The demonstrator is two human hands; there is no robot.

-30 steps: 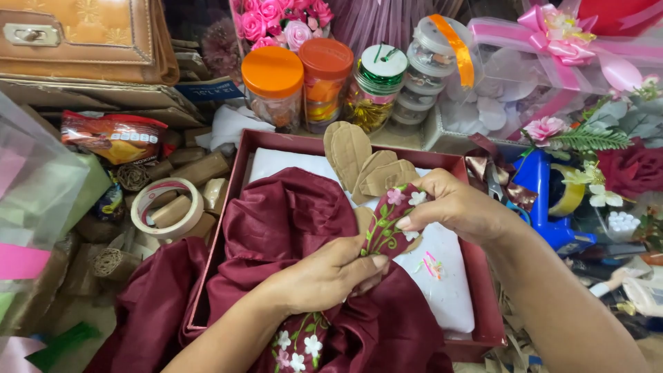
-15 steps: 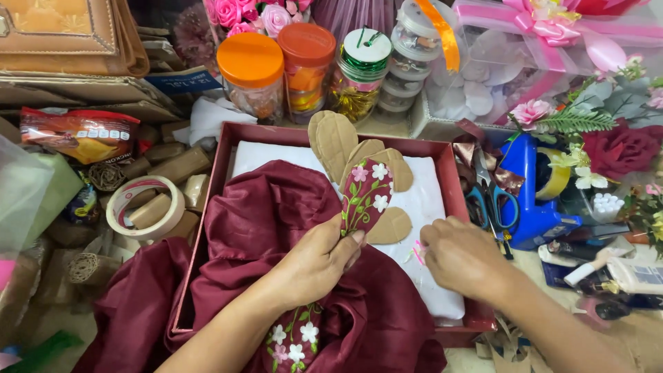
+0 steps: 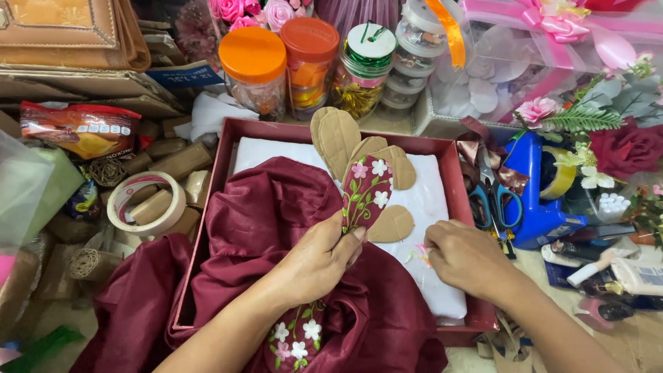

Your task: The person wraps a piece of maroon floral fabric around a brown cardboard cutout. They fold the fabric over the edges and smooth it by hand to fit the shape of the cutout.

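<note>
Head view, left hand [image 3: 319,257] still gripping embroidered petal [image 3: 364,193]; right hand [image 3: 464,257] lowered, closed

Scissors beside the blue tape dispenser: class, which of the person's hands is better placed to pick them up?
Right. The right hand lies near the scissors; the left hand holds the embroidered leaf piece.

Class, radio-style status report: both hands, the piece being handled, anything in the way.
Left hand pinching embroidered petal upright. Right hand on white padding, fingertips closed. Maroon cloth bunched below.
</note>
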